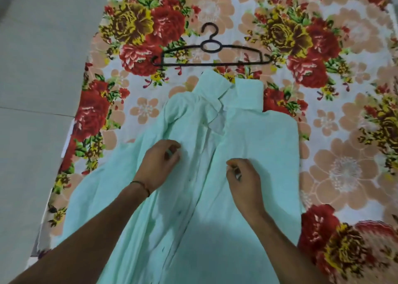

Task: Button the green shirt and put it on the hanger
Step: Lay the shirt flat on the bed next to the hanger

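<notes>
You are working on the shirt [258,143], which is lying front-up on the sheet [344,111] just on your side of the hanger [215,64], its collar [212,87] pointing at it and its front gaping open. Your left hand [160,165] and right hand [243,178] are each pinching a front edge, fingers curled together on cloth, farther from the hanger than the collar. Be drawing the edges level, judging by eye, and be starting with the button nearest the hanger.

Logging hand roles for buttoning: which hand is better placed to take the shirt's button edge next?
Likely the left. The left hand is on the green shirt panel right beside the strip of dark buttons; the right hand sits across the open front, on the other panel.
</notes>
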